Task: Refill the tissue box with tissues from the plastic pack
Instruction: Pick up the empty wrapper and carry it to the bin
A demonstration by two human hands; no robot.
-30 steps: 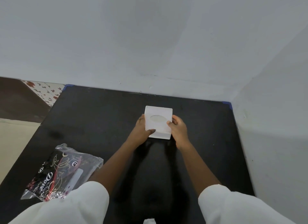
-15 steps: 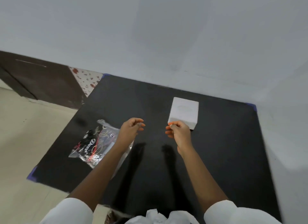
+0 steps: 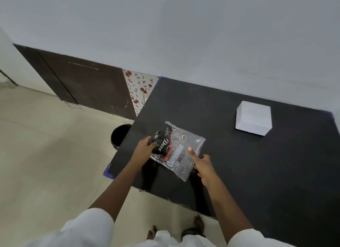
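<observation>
Both hands, off the white tissue box (image 3: 253, 118) at right since a second ago, now on the plastic tissue pack (image 3: 176, 151) at centre: left hand (image 3: 145, 148) fingers curled round its left edge, right hand (image 3: 202, 164) pinching its right edge; tissue extraction pending.

A black surface (image 3: 257, 173) with blue-taped corners fills the 4 o'clock side. At its 9 o'clock edge a black bin (image 3: 119, 136) stands on the beige floor (image 3: 46, 154). Toward 11 o'clock: a dark brown door (image 3: 88, 88) and a red-flowered panel (image 3: 139, 92).

clear plastic pack (image 3: 176, 149) printed black, red and white; plain white tissue box (image 3: 253, 118); black table (image 3: 257, 173).
</observation>
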